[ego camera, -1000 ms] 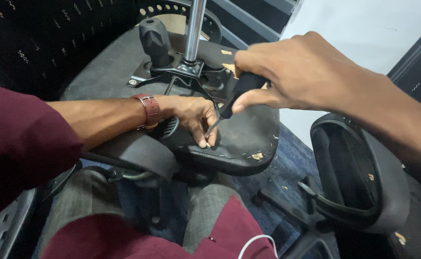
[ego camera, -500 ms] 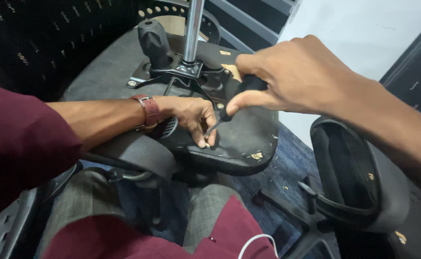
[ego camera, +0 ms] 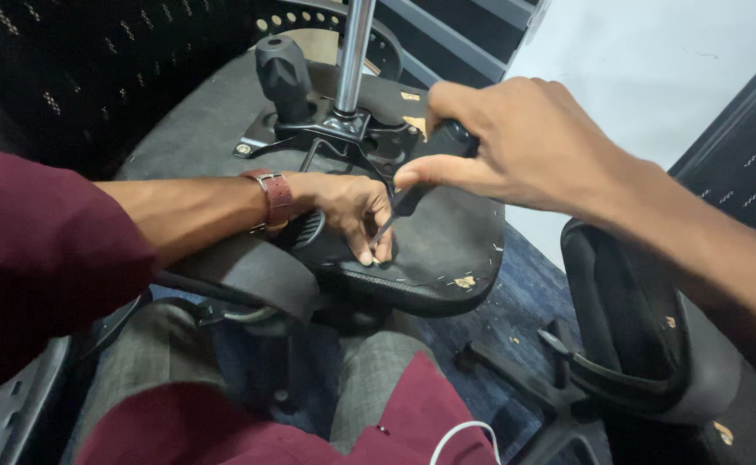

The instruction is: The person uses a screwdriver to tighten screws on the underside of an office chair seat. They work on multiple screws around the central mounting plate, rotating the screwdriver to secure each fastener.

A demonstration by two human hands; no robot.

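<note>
Screwdriver [ego camera: 408, 202] is held by its black handle in the right hand [ego camera: 516, 146], grip closed around it, tip on the upturned chair seat [ego camera: 447, 250]. Left hand [ego camera: 348, 207] pinches at the tip. Judged light, stiff; best held at the handle.

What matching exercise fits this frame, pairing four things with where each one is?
Things:
1. screwdriver
2. wristwatch
3. metal post
4. white cable

Places:
A. bottom edge, by the lap
B. on the left wrist
C. standing up from the middle of the upturned chair seat
D. gripped in the right hand, tip by the fingers of the left hand

Pairs: 1-D, 2-B, 3-C, 4-A
</note>
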